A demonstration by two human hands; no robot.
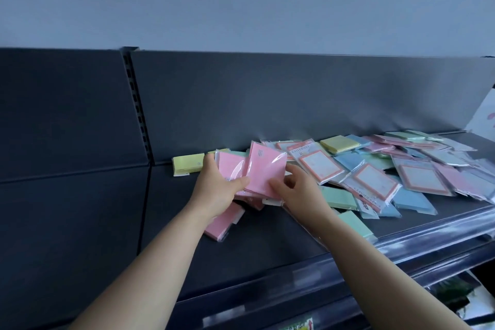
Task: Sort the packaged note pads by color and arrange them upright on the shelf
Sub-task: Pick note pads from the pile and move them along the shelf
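Pads of pink paper in clear plastic (263, 169) sit clamped in the left hand (217, 190) at frame centre, the right hand (297, 190) pinching their edge, likely squaring one colour upright.

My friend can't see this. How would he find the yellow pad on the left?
On the dark shelf, follow the back panel leftward. Just left of the left hand lies a flat yellow pad. Unlike the other yellow pad in the mixed pile, it is leftmost.

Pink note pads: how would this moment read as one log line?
left hand: grips pink note pads | right hand: pinches same stack | yellow pad: lies on shelf, left | mixed pile: unsorted, right
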